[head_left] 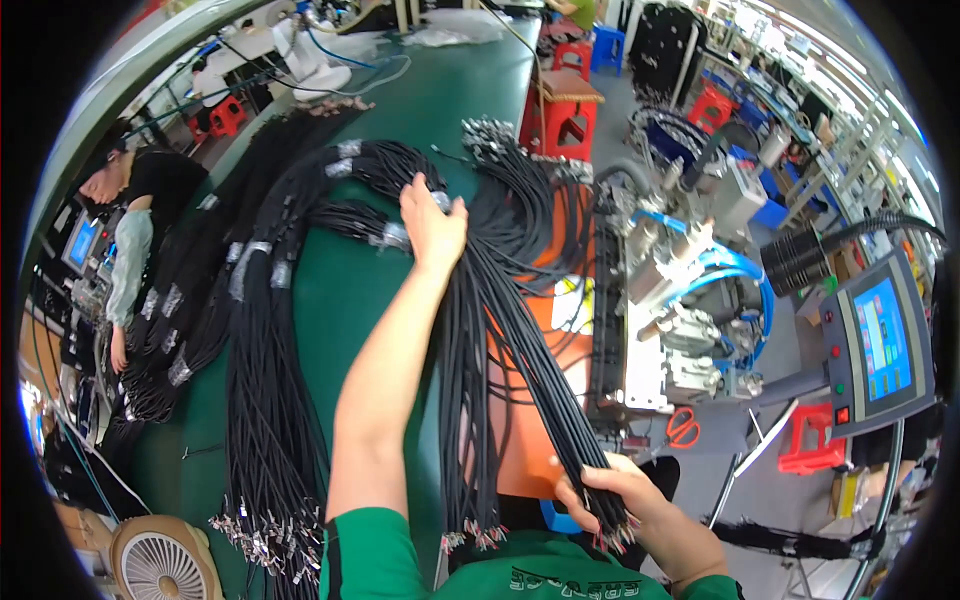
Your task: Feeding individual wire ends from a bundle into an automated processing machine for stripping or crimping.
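Observation:
My right hand is wrapped round the lower part of a bundle of black cables, just above its stripped, reddish and pale wire ends. The bundle slants from the table down toward my body. At its upper part, my left hand grips the cables beside a clear-wrapped band; my palm hides part of that hold. Another group of black cables hangs straight down below my left hand, its coloured wire ends near my green shirt. More looped cables lie just right of my left hand.
Large black cable bundles with metal-tipped ends drape over the green table. At right stand a metal machine, red scissors and a control screen. A fan is at lower left. A co-worker handles cables on the left.

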Available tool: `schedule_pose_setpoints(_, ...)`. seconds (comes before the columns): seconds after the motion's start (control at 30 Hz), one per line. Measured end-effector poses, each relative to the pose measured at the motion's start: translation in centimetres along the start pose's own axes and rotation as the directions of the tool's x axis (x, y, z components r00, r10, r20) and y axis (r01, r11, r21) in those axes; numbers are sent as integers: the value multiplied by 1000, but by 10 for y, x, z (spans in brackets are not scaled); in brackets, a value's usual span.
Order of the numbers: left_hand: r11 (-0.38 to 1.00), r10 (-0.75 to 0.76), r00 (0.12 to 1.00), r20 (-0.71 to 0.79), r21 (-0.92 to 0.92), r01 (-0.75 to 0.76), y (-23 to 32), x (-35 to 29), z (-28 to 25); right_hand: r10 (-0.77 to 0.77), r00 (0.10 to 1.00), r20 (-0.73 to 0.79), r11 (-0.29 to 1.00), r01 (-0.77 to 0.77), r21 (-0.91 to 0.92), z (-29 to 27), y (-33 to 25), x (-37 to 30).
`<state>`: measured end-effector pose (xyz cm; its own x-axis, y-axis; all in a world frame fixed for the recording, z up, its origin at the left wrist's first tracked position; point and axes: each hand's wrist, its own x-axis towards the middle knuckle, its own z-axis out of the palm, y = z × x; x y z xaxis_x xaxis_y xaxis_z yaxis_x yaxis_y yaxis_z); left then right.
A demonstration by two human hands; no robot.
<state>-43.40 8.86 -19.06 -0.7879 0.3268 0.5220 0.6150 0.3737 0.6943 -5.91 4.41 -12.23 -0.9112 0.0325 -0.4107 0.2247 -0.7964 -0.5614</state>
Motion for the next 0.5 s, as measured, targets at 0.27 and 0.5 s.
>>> schedule_pose_setpoints(0.27,650,740,384,552,-440,-619,112,-91,-110,-36,995,-92,999,35,-8,-48,40,-35)
schedule_pose_setpoints(0.5,356,896,65,440,-621,-699,114,-183,-111,-38,999,8,975,38,-218,-32,40,-40)
